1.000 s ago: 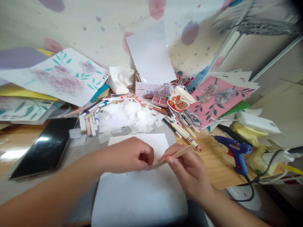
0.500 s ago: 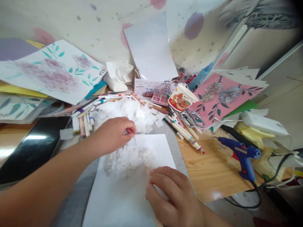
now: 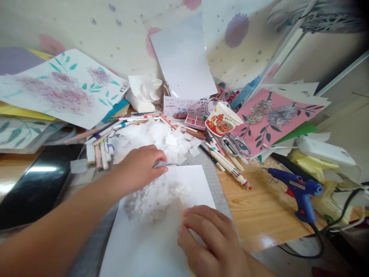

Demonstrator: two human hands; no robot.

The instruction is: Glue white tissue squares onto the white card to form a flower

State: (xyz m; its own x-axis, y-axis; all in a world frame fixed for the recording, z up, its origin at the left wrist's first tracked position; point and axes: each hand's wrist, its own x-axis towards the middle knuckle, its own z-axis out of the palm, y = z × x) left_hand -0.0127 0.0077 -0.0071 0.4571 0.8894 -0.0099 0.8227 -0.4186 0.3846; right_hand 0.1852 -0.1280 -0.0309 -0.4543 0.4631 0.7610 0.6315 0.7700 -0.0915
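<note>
My left hand [image 3: 138, 165] reaches forward to the top edge of a white sheet [image 3: 135, 246]. Its fingertips are pinched together just below a pile of white paper scraps [image 3: 155, 136], and what they pinch is too small to make out. A fluffy white patch [image 3: 152, 196] sits on the upper half of the sheet. My right hand [image 3: 207, 236] lies knuckles-up on the sheet's right side, fingers bent and pressed together. Anything under them is hidden.
A blue glue gun [image 3: 300, 190] with its cord lies at the right on the wooden table. A printed paper cup [image 3: 220, 121], scissors [image 3: 235, 144], pens [image 3: 227, 159] and markers [image 3: 99, 150] ring the scraps. A dark phone [image 3: 37, 184] lies left, and flower pictures [image 3: 63, 90] sit behind it.
One second ago both hands held a wooden stick over the sheet. My left hand has since gone forward to the scraps, my right hand has dropped onto the sheet, and the stick is out of sight.
</note>
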